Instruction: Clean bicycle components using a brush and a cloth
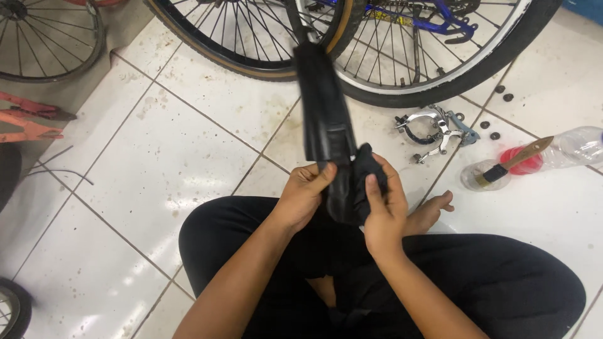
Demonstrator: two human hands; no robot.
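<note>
Head view is showing the left hand (306, 191) and right hand (384, 210) both gripping a black inner tube (326, 119), stretching it toward twelve o'clock, taut for inspecting; brake caliper (433, 129) is lying at two o'clock.

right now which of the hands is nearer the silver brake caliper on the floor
Right. The right hand, gripping a black cloth, sits just below-left of the brake caliper; the left hand is farther left, beyond the black part.

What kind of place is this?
Likely a bicycle repair spot on a tiled floor: bike wheels, a loose brake caliper, and both hands holding a black rubber strip.
</note>
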